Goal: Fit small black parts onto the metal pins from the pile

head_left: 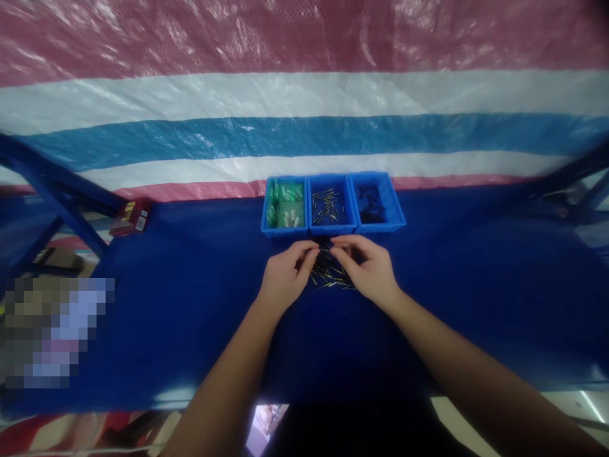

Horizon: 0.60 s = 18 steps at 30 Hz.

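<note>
My left hand (pixel 290 270) and my right hand (pixel 366 266) meet over the blue table, fingertips nearly touching. Each one pinches thumb against fingers; a small dark thing seems to lie between them, too blurred to make out. Beneath the fingertips is a loose pile of thin, brass-coloured metal pins (pixel 330 278). Just beyond the hands, three blue bins stand in a row. Small white pieces (pixel 291 219) on green plastic fill the left bin (pixel 285 233). Similar thin pins (pixel 328 206) lie in the middle bin (pixel 333 229), and dark pieces (pixel 371 203) in the right bin (pixel 396 209).
The blue tabletop (pixel 190 304) spreads to both sides. A striped plastic sheet (pixel 304 136) hangs behind it. Blue metal frame bars (pixel 61 203) rise at the left, near a red box (pixel 130 217). A lit screen (pixel 266 425) shows below the table's front edge.
</note>
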{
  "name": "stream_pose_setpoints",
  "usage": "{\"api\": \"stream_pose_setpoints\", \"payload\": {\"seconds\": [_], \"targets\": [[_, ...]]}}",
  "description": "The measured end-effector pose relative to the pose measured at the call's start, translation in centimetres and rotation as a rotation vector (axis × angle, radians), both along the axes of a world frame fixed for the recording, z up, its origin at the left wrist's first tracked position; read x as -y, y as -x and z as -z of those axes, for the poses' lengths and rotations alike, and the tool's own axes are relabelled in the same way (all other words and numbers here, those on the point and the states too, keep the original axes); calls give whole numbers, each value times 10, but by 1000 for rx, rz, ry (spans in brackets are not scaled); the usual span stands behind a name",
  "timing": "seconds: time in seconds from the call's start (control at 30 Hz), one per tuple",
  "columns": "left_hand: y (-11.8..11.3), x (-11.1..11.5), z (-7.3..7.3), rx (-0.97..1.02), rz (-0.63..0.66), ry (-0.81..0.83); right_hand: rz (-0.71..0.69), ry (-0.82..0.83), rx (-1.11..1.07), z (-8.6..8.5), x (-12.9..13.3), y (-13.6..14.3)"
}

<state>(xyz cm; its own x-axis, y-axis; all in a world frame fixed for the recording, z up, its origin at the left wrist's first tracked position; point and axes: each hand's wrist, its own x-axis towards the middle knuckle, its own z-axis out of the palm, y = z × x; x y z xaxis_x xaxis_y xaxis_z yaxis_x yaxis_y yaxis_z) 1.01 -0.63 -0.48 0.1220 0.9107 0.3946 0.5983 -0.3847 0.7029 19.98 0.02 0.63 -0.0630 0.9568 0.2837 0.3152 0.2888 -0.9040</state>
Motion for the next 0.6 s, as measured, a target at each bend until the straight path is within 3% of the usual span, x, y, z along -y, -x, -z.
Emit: {"api": "stream_pose_setpoints", "payload": {"seconds": [0.27,0.6], "targets": [[1,-1,1,-13,13,75,9,58,-109,0,-2,0],[3,-1,-2,-94,28,75,-46,71,7,-5,0,2]]}}
